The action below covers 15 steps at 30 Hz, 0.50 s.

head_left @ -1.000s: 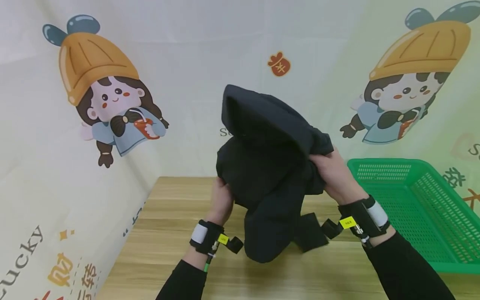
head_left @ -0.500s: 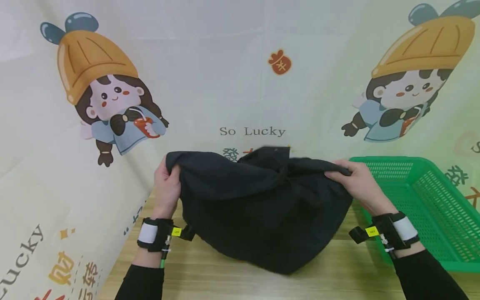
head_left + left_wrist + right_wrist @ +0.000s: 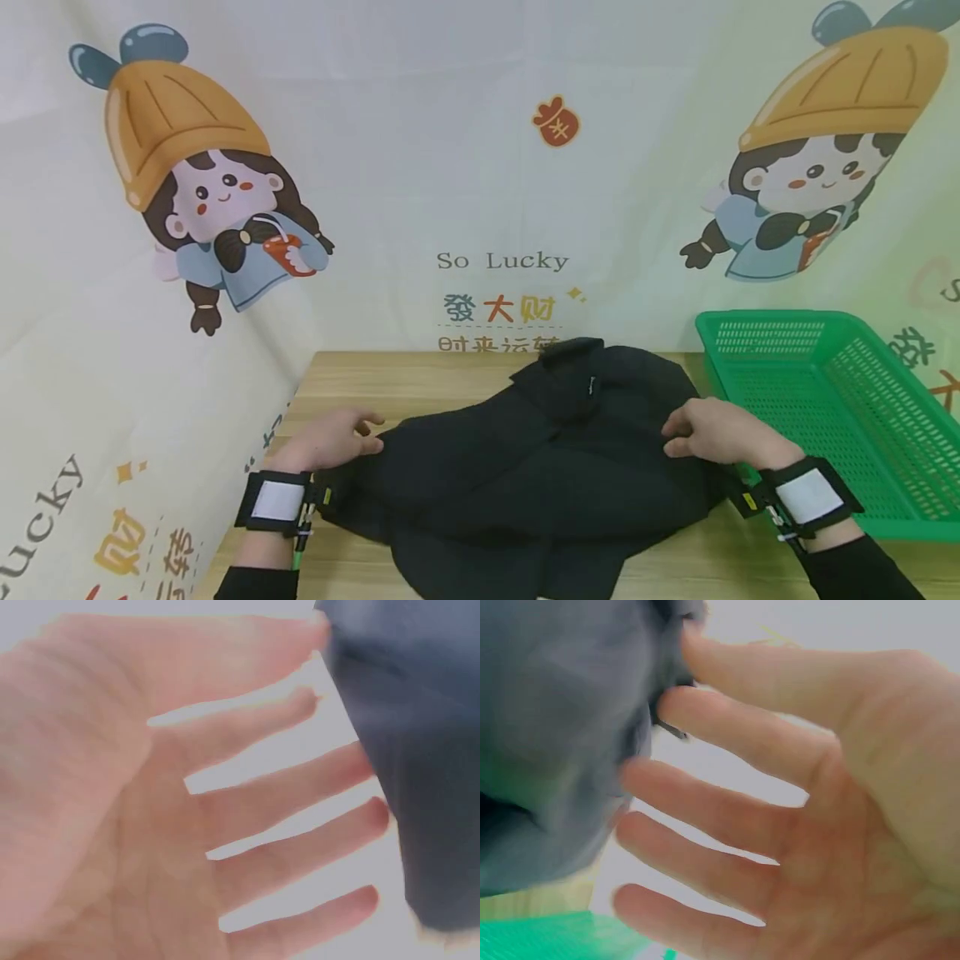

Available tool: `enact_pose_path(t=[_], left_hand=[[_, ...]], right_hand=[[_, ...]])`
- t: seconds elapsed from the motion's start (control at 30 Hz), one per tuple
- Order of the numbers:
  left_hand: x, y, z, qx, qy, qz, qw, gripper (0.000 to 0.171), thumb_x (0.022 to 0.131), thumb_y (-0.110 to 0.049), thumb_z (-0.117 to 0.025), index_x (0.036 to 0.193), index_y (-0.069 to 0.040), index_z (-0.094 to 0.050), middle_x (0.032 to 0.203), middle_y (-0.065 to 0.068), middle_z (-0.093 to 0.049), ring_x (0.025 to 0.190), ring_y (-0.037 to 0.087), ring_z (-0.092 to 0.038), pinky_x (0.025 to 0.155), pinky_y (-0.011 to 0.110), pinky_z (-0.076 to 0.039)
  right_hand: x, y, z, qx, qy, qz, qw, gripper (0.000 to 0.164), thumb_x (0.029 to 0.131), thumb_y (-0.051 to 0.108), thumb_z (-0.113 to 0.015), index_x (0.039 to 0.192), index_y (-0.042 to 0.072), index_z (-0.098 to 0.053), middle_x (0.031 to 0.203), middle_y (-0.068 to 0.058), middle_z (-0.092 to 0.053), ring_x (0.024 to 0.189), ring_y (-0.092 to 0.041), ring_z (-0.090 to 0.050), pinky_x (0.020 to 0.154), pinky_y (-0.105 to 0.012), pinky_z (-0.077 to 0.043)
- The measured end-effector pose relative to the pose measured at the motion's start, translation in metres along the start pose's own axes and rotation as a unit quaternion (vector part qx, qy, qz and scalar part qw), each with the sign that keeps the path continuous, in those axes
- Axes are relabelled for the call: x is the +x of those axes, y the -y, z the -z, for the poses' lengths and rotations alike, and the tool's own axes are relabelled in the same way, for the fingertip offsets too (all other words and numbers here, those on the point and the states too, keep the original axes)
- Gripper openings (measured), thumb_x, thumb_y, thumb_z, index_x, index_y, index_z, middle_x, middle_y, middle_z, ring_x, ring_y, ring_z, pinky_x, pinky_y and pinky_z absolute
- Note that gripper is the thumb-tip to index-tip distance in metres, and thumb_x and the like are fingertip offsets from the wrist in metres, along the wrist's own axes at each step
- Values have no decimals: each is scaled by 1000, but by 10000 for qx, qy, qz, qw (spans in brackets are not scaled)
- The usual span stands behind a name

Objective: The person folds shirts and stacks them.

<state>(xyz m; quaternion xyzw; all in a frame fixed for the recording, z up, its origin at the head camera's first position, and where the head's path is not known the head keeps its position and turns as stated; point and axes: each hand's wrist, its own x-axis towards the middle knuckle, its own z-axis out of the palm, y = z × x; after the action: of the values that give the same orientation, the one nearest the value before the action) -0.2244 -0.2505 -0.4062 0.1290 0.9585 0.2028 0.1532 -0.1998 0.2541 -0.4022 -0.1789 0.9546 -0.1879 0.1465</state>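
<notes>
A black collared shirt [image 3: 525,475] lies loosely spread and rumpled on the wooden table, its collar [image 3: 558,379] toward the back and a small white tag on it. My left hand [image 3: 337,437] is at the shirt's left edge, fingers relaxed and parted. In the left wrist view the dark cloth [image 3: 427,765] is just beyond the fingertips [image 3: 367,814]. On the other side, my right hand [image 3: 720,429] hovers over the right edge with fingers loosely spread. The right wrist view shows the cloth [image 3: 555,735] close by the fingertips [image 3: 641,776], not gripped.
A green plastic basket [image 3: 832,321] stands on the right, close beside the right hand and forearm. Bare wooden tabletop [image 3: 360,379] shows behind the shirt at the left. A printed cloth backdrop [image 3: 405,167] hangs behind the table and along its left side.
Both hands held the bunched shirt up, then spread it apart between them. Now the shirt is down on the table, and both hands have let go of it.
</notes>
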Motion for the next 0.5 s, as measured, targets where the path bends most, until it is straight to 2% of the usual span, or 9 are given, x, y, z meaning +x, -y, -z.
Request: enact_pose_path(t=[0.07,0.17,0.27,0.4,0.5], left_hand=[[11,-9,-10,42,-136,-28,9999,43,96,-26,-63,133,-5,-60,126,22,-65,113,38,-64,92,54,-52],[32,-32,-24,57,-525,-333,9980,43,98,-27,-61,135,-7,-59,135,19,-62,125,38,-59,103,55,-47],[56,-59,-43,98,-743,-788,9941,43,97,-29,-62,135,-10,-59,139,15,-59,131,35,-55,108,52,-44],[85,-97,-74,235,-582,-1343,9889,49,96,-35,-64,140,-15,-56,145,14,-53,135,35,-50,111,50,-43],[105,-128,-100,593,-380,-1483,9864,57,95,-43,-64,144,-20,-51,151,12,-47,137,35,-48,108,52,-45]], right_hand=[[3,2,-10,55,211,-3,9998,29,91,24,-70,111,4,-74,109,-11,-74,90,-22,-69,75,-39,-57],[12,5,-26,109,-53,-48,9999,32,91,26,-69,114,4,-72,112,-13,-73,95,-24,-69,81,-43,-57],[22,6,-44,17,-268,-263,9993,44,90,30,-71,124,3,-67,122,-22,-67,104,-33,-66,89,-52,-54],[32,8,-67,19,-78,-797,9968,74,85,46,-74,141,3,-53,141,-35,-48,123,-50,-54,99,-65,-45],[36,13,-83,175,295,-1055,9938,92,78,59,-75,148,7,-44,152,-36,-34,137,-58,-36,104,-71,-37]])
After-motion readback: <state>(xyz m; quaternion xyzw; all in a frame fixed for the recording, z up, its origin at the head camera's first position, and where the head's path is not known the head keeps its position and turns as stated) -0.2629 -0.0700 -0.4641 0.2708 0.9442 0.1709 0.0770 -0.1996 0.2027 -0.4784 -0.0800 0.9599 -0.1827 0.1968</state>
